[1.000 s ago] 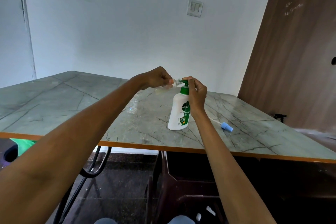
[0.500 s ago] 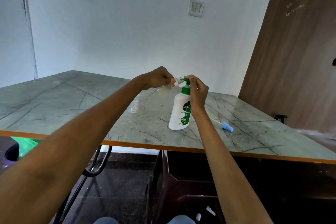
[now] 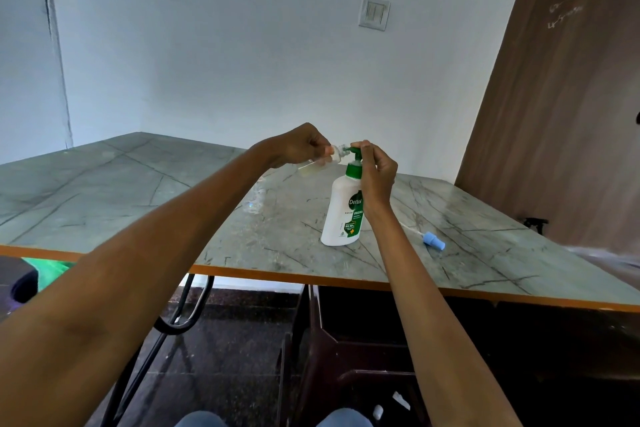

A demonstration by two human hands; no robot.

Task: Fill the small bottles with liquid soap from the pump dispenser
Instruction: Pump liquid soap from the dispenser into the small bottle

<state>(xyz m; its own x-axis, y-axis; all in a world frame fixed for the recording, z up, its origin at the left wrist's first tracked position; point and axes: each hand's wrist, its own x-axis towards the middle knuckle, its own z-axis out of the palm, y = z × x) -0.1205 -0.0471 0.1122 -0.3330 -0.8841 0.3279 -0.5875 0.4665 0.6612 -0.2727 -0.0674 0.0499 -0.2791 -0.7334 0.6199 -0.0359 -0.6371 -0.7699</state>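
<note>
On table (image 3: 138,191) at 12 o'clock we steady the pump dispenser (image 3: 343,215): rigid, weighty. Right hand (image 3: 379,173) curls on its green head. Left hand (image 3: 301,149) pinches the small bottle (image 3: 320,165) at the spout, 9 o'clock side; light, slippery, so grip its body.

Both forearms (image 3: 138,253) are bare and sleeveless; the knees (image 3: 201,419) wear what looks like blue denim.

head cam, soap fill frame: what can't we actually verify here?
- Small bottle: mostly covered by the left hand; fill level unclear.
- Pump nozzle against the bottle mouth: too small to tell whether soap is flowing.
- Right hand hides the pump dispenser's right side.
- Blue cap on the table: its tube is thin and faint.
</note>
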